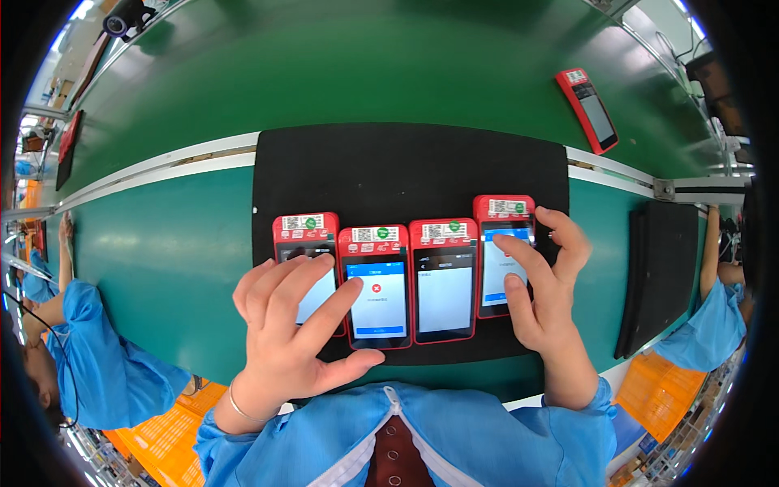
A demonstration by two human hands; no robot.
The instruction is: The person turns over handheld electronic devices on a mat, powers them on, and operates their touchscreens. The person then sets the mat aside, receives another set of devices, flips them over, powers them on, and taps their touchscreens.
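While L hand (280,337) is spread over 2 left terminals (376,312), R hand (550,280) is half-curled over rightmost terminal (491,282); black mat (406,166) has far-edge room.

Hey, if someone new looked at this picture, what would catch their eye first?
Probably the four red handheld devices, set side by side on the black mat in the middle, their screens lit. The left hand spreads over the two at left, while the right hand is at the rightmost one. Another red device lies apart on the green surface at upper right.
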